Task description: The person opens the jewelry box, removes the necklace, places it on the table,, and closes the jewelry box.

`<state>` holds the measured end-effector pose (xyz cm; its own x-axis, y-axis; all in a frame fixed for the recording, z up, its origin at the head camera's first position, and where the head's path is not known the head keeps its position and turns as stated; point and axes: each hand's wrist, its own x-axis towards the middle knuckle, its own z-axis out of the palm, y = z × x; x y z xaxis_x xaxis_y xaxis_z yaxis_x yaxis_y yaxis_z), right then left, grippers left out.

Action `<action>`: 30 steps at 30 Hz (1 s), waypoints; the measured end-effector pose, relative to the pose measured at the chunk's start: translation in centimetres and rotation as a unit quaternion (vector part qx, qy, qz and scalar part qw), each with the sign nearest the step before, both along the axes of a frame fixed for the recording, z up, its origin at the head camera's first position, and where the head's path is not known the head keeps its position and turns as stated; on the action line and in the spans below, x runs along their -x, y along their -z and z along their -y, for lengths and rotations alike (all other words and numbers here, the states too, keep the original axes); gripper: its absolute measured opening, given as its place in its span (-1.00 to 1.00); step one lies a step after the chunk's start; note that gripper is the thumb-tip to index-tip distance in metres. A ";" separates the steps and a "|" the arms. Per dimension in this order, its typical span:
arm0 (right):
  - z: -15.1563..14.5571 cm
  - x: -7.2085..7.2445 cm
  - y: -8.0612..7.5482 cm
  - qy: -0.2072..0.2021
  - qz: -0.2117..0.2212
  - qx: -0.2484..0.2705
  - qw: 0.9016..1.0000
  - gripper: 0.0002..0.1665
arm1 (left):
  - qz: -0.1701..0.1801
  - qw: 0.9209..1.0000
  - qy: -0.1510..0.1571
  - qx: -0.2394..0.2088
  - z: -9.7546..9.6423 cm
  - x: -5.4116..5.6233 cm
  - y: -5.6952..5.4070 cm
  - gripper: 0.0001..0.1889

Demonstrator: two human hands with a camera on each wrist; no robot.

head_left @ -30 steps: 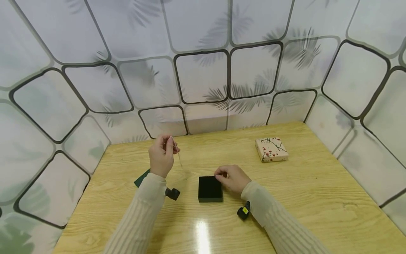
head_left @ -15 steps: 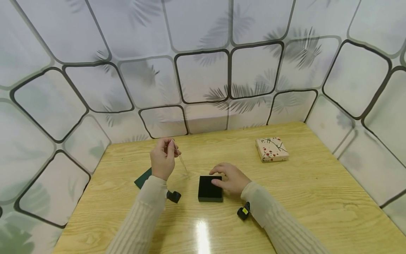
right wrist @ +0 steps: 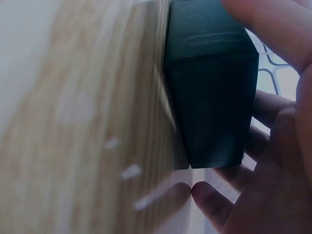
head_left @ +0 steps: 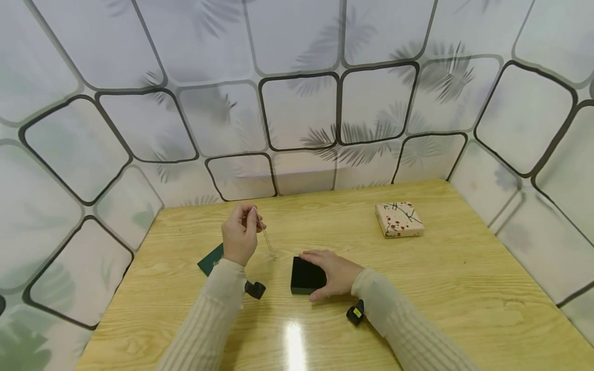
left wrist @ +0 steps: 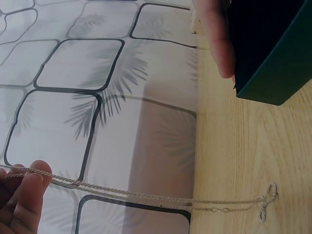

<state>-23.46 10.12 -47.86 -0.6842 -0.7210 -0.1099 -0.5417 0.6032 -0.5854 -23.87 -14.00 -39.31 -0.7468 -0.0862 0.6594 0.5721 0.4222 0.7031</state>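
In the head view my left hand (head_left: pixel 240 234) is raised, pinching a thin silver necklace (left wrist: pixel 268 199) between thumb and fingers. The chain hangs down doubled, with a small bunched loop at its low end, just left of an open dark green jewelry box (head_left: pixel 303 276). My right hand (head_left: pixel 337 274) spans the box from its right side, fingers along the far edge and thumb at the near edge. Black lining shows inside the box. Partly hidden behind my left wrist lies a flat dark green piece with a small gold marking (head_left: pixel 212 259), perhaps the lid.
A cream box with red blossoms and dark branches (head_left: pixel 399 219) stands toward the back right of the wooden table (head_left: pixel 445 299). Patterned cloth walls (head_left: pixel 297 113) enclose the back and both sides of the table.
My right hand left the box's far right corner, opened over it, then came down across its right side. My left hand shifted slightly right and nearer, and the necklace swung a little right.
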 end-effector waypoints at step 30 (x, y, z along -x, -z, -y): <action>-2.0 0.2 -0.5 0.050 0.010 -0.012 0.999 0.22 | -0.121 0.982 -0.001 0.143 1.7 -0.6 -3.6 -0.91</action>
